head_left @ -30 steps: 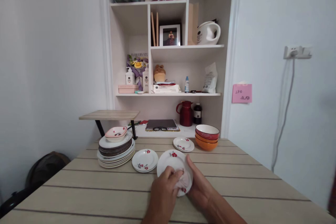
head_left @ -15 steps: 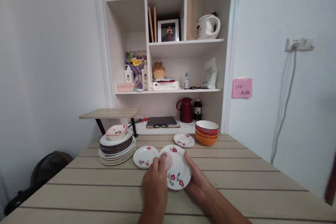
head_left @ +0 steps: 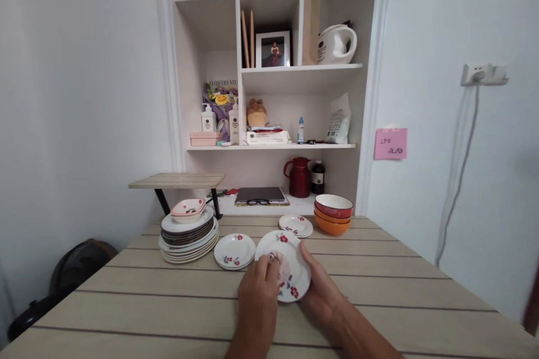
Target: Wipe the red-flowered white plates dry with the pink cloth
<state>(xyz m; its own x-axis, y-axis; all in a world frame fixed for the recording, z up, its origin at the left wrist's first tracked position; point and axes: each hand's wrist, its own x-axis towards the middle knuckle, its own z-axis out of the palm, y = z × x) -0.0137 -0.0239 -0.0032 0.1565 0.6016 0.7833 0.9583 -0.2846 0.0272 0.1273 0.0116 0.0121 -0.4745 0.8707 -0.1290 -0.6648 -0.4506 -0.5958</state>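
I see two bare hands working in front of the person, above a pale wooden table with dark lines. The right hand grips a round white ceramic plate with red flowers at its right edge; the thumb lies along the rim, and the other fingers go behind, where I cannot see them well. The plate is held tilted, its flowered face turned up to the person. The left hand has its fingers bent and closed on a pale pink, soft cloth, which lies against the middle of this face.

Just to the left of the left fingers, two similar flowered white plates lie one upon another on the table. Farther left is a tall stack of plates, with a pink-rimmed white dish on its top. Beyond the right thumb, toward the shelf, rest some smaller flowered white plates, and just beside them, farther right, stand nested round bowls, red above and orange below.
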